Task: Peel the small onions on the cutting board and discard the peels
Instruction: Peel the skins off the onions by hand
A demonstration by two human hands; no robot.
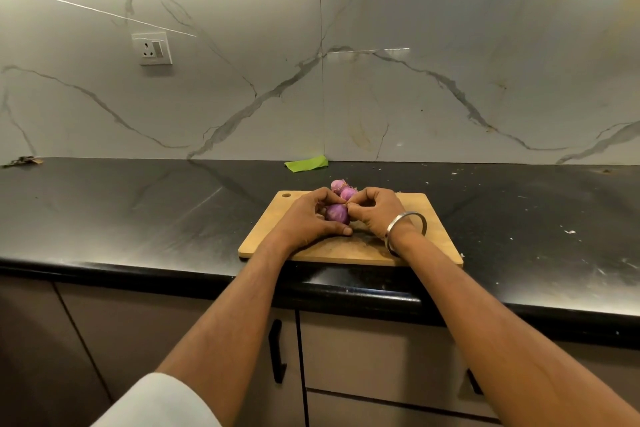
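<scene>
A wooden cutting board (429, 236) lies on the black countertop. Over its middle, my left hand (308, 217) grips a small purple onion (336, 213), thumb below and fingers curled over it. My right hand (375, 213), with a metal bangle on the wrist, pinches the skin at the onion's right side. Two more small purple onions (343, 188) with papery skin sit at the board's far edge, just behind my fingers and partly hidden by them.
A green piece (306, 164) lies on the counter by the marble wall behind the board. Small peel scraps dot the black countertop (138, 211) at right. A wall socket (156, 48) sits upper left. Cabinet doors with black handles run below the counter's front edge.
</scene>
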